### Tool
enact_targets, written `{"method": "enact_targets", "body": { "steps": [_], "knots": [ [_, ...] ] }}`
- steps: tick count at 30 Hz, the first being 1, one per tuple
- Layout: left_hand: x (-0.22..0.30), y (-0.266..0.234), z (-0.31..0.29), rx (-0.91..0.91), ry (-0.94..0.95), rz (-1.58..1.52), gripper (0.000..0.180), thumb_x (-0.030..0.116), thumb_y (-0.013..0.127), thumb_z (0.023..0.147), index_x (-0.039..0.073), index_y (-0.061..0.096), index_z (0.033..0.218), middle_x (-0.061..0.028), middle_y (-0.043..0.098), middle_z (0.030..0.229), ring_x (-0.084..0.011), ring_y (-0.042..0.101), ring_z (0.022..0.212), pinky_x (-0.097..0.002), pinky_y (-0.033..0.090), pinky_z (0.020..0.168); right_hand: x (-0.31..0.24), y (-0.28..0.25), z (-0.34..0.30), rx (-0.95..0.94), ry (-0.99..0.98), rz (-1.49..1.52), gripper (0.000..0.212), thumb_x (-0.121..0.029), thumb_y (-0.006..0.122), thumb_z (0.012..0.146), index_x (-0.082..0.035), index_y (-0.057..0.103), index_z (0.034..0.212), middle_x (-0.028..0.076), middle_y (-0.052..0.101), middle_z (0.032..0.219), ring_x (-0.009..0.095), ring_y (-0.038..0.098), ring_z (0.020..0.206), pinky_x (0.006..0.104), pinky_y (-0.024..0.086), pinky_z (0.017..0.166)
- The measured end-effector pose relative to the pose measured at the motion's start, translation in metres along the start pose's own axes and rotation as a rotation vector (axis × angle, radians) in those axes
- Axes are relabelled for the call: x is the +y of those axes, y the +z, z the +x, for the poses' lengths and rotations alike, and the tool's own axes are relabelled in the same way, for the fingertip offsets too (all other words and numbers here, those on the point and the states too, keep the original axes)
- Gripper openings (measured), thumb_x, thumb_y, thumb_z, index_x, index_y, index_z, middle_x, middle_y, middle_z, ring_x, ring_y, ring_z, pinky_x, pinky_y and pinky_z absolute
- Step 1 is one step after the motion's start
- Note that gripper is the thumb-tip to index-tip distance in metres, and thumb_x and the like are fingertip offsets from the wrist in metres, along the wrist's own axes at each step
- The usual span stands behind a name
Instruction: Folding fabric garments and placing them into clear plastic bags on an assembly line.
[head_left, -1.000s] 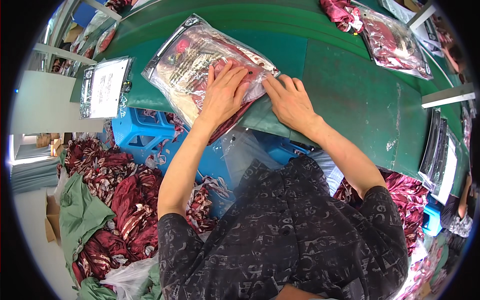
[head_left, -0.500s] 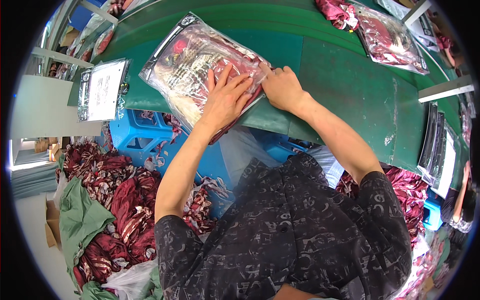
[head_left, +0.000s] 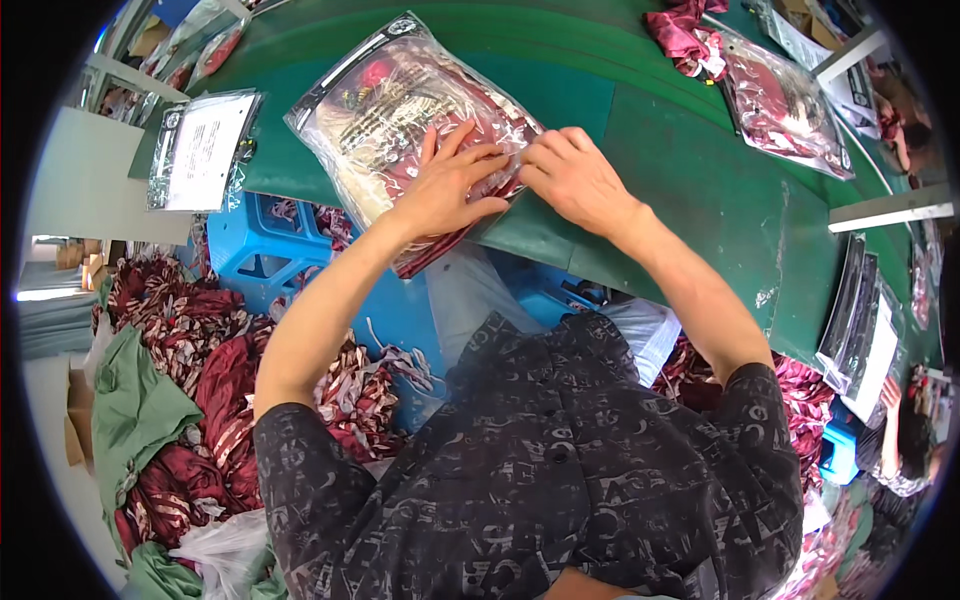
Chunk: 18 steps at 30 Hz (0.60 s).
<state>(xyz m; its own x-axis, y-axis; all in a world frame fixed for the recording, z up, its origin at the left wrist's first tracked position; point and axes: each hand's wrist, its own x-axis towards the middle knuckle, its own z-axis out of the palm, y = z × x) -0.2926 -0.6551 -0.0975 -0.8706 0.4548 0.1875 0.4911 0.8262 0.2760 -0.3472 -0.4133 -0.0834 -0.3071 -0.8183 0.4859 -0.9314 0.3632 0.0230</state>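
A clear plastic bag with folded maroon and cream printed fabric inside lies tilted on the green table, its near corner over the front edge. My left hand rests palm down on the bag, fingers spread and thumb out to the side. At the bag's right edge, my right hand has its fingers curled and pinched on the plastic. The pinched bit itself is hidden under the fingers.
Another packed bag lies at the far right of the green table. A flat packet with a white sheet is at the left. Below stand a blue stool and heaps of maroon fabric. A co-worker's arm shows at right.
My left thumb has moved out from the other fingers. My right fingers have curled in more tightly at the bag's edge. The whole view has shifted slightly.
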Motion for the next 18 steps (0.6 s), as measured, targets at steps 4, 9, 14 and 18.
{"method": "enact_targets", "body": {
  "steps": [4,9,14,18],
  "knots": [
    [-0.012,-0.012,-0.004,-0.098,-0.015,-0.176,0.033,0.023,0.060,0.095,0.015,0.065,0.127,-0.0014,0.053,0.144,-0.0343,0.023,0.150,-0.0608,0.007,0.121,0.023,0.000,0.026,-0.117,-0.134,0.091,0.009,-0.017,0.060,0.089,-0.011,0.061,0.095,0.004,0.059,0.098,0.023,0.053,0.094,0.0349,0.042,0.092],
    [-0.031,-0.026,-0.005,-0.257,0.000,-0.425,0.032,0.027,0.059,0.097,0.017,0.065,0.126,-0.0010,0.050,0.148,-0.0331,0.020,0.152,-0.0573,0.007,0.122,0.038,0.004,0.036,-0.317,-0.070,0.276,0.009,-0.016,0.063,0.089,-0.008,0.059,0.093,0.005,0.060,0.094,0.026,0.054,0.092,0.0365,0.045,0.089],
    [-0.026,-0.037,-0.005,-0.340,0.168,-0.211,0.026,0.028,0.060,0.096,0.017,0.068,0.118,0.0006,0.053,0.145,-0.0301,0.025,0.150,-0.0524,0.012,0.122,0.040,0.007,0.029,-0.325,-0.117,0.451,0.010,-0.013,0.064,0.089,-0.006,0.060,0.094,0.006,0.062,0.092,0.028,0.055,0.090,0.0377,0.047,0.085],
    [-0.030,-0.036,-0.002,-0.317,0.231,-0.108,0.022,0.027,0.060,0.095,0.018,0.071,0.112,0.0020,0.056,0.142,-0.0272,0.030,0.148,-0.0496,0.018,0.120,0.038,0.008,0.039,-0.361,-0.063,0.508,0.008,-0.011,0.065,0.088,-0.005,0.060,0.092,0.005,0.063,0.090,0.028,0.057,0.087,0.0381,0.048,0.082]
  ]
}}
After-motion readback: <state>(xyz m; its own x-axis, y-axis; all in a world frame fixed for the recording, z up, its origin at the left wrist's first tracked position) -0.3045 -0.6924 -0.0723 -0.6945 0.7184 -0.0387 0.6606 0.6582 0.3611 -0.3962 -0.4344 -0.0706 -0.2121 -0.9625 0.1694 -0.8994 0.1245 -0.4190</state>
